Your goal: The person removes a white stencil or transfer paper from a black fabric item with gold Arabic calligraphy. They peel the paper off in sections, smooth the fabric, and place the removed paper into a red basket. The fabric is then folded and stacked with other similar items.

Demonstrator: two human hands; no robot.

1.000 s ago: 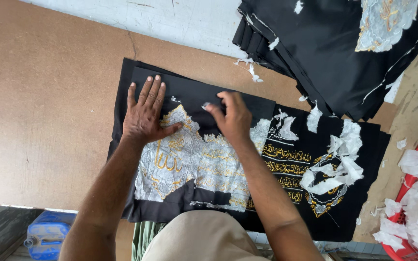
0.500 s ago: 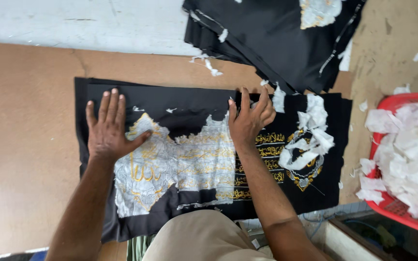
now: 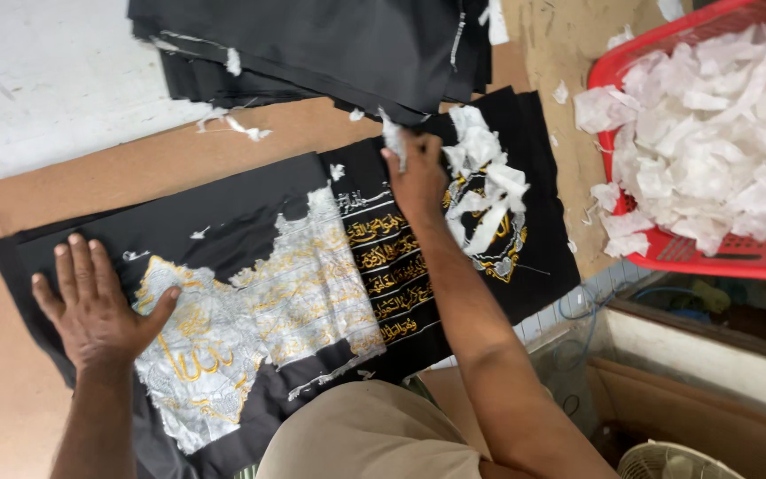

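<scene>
Both hands are on a black embroidered cloth (image 3: 250, 266) spread across a brown tabletop (image 3: 11, 408). Left hand (image 3: 99, 306) lies flat and fully open, fingers spread, palm pressing the cloth near its left end and gripping nothing. Right hand (image 3: 418, 177) reaches to the far edge of the cloth, fingers curled closed around a scrap of white backing paper (image 3: 394, 142); it looks like a pinch, though the fingertips are partly hidden.

Much of the cloth's middle is covered by a thin, torn sheet of the same white paper (image 3: 250, 319), with gold embroidery (image 3: 392, 266) showing through and bare beside it. More loose white strips (image 3: 480, 177) lie crumpled over a gold medallion just beside the right hand.

The cloth is a long rectangle; its long axis runs from the near left of the tabletop up toward the far right, with the medallion end pointing at a red basket (image 3: 693, 257) heaped with paper scraps.

Judging from this, a sharp tug could snag or lift gold threads, since the paper seems stuck to the stitching. The paper could also tear short and leave shreds. If the flat hand eases off, the cloth could slide or bunch.

A stack of black cloths (image 3: 330, 44) lies along the far edge.
</scene>
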